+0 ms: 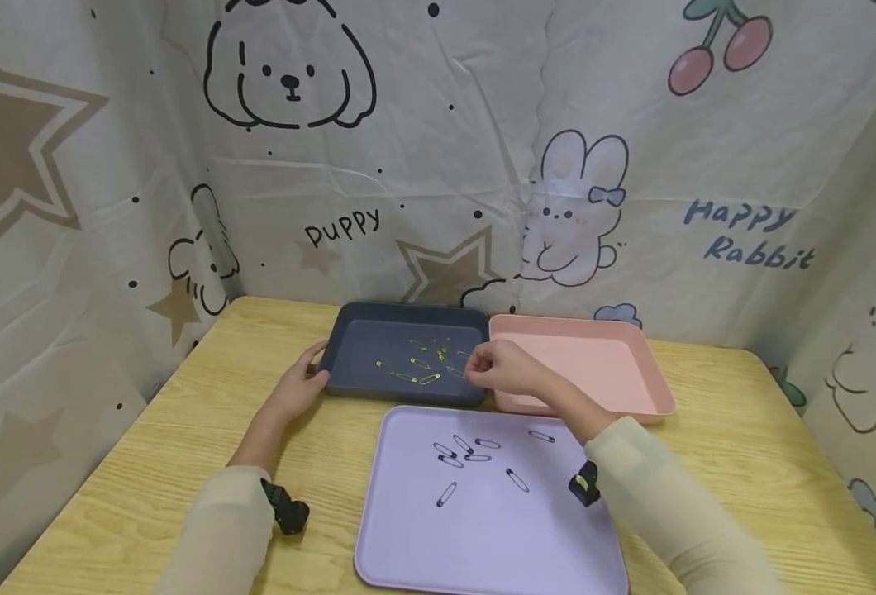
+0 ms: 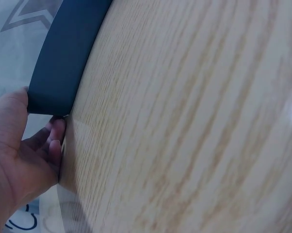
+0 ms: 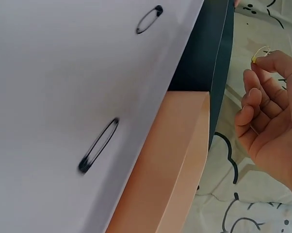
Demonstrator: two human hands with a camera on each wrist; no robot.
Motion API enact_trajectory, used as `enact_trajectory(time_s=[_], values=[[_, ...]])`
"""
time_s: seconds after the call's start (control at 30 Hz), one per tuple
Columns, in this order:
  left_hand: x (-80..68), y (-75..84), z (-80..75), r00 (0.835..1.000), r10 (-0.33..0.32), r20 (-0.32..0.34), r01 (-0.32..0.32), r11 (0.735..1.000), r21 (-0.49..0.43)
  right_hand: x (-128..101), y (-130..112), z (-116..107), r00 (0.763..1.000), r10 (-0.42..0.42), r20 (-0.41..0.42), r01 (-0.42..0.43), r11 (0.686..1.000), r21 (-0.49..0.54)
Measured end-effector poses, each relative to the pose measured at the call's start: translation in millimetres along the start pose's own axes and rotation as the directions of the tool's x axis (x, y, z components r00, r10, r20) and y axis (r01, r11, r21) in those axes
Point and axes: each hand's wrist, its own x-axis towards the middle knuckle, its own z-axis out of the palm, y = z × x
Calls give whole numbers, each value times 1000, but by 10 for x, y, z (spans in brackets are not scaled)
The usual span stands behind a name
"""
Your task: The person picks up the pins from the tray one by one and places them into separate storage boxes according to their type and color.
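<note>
A dark blue tray [image 1: 349, 330] at the back of the table holds several gold safety pins [image 1: 417, 376]. My left hand [image 1: 298, 384] grips its left front corner; the left wrist view shows that corner of the dark blue tray [image 2: 58, 68] between thumb and fingers [image 2: 51, 141]. My right hand [image 1: 499, 366] hovers over the tray's right side and pinches one gold safety pin [image 3: 260, 52] at its fingertips. A lilac tray [image 1: 408, 529] in front carries several black safety pins [image 1: 477, 456]; two black safety pins [image 3: 98, 145] show in the right wrist view.
An empty pink tray [image 1: 631, 364] sits right of the blue one; its wall [image 3: 175, 160] is seen from the right wrist. Printed cloth hangs around the wooden table [image 1: 735, 430]. Black wrist-camera mounts [image 1: 288, 508] sit on both sleeves.
</note>
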Motion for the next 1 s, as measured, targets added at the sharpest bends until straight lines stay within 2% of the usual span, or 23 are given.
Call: enact_trajectory(time_s=[0.3,0.53,0.83,1.0], values=[[7,-1,0,1000,7,6,-7,1000,-4,340,-42,77,1000,-23,-3,23,998,60],[4,8,0,1000,-5,6,5,1000,-5,552,-91,146,1000,13,-1,-13,996,91],[1,24,-2,1000,-5,-1,5,1000,4,701,-131,296,998,60,-17,-57,991,124],[6,1,-5,1000,-5,-4,5,1000,10,782,-162,401,995,82,-64,-74,991,112]])
